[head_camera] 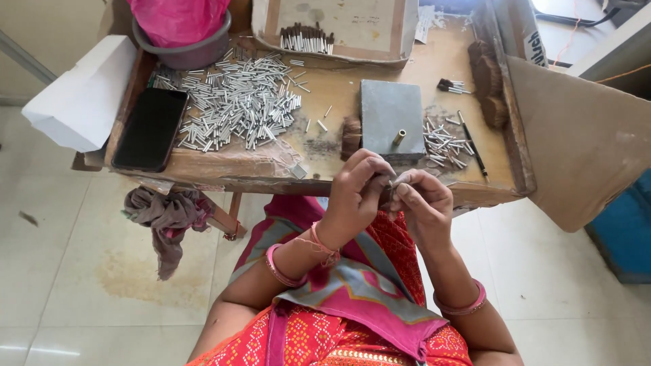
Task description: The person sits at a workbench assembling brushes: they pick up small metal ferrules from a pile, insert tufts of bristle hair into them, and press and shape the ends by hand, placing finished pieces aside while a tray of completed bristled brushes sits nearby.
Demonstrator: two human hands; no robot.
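The low wooden work table carried everything, and the heap of short silver metal tubes on its left half was too many to count; a stray elbow or a knock to the table could, I judged, have sent them rolling off the near edge onto the tiled floor. One white foam block overhung the left end and looked liable to tip. One grey plastic bowl lined with pink plastic stood at the back, one black smartphone lay by the heap, and one grey stone slab held one upright brass peg. A smaller scatter of tubes lay right of the slab.

The left hand and right hand were both closed in pinches, meeting on one small silver tube above the lap; a loose pinch could have dropped it.
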